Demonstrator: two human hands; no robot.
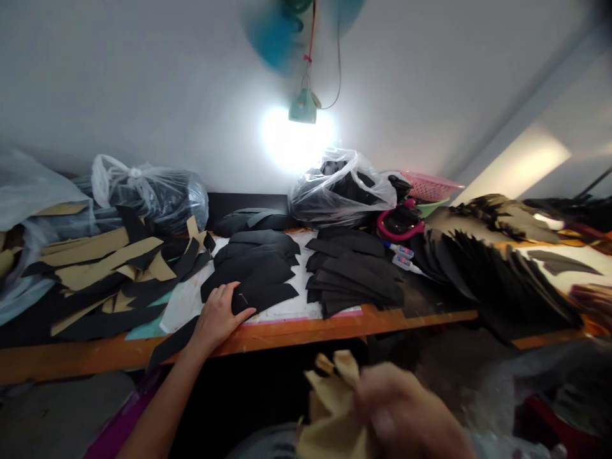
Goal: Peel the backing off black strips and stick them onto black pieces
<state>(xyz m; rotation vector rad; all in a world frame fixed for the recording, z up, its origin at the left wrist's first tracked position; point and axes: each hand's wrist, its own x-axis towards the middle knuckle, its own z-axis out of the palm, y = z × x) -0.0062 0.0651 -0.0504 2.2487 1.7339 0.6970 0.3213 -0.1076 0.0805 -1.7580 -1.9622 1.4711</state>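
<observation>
My left hand (220, 317) lies at the table's front edge on the near end of a stack of black cut pieces (261, 264), its thumb spread away from the fingers. A small light mark shows on the piece beside the thumb. Under my left wrist, a black strip (174, 341) juts over the edge. Lower in view, in front of the table, my right hand (406, 408) is blurred and closed around crumpled tan paper strips (335, 408). Right of the left-hand stack sits a second fanned stack of black pieces (354, 271).
Tan and black strips (109, 261) heap up at the left. Plastic bags (342, 188) line the wall, near a pink basket (433, 185). Small glue-like tubes (404, 255) and pink-handled scissors (400, 226) lie right of centre. A lamp (303, 107) hangs below a spinning fan.
</observation>
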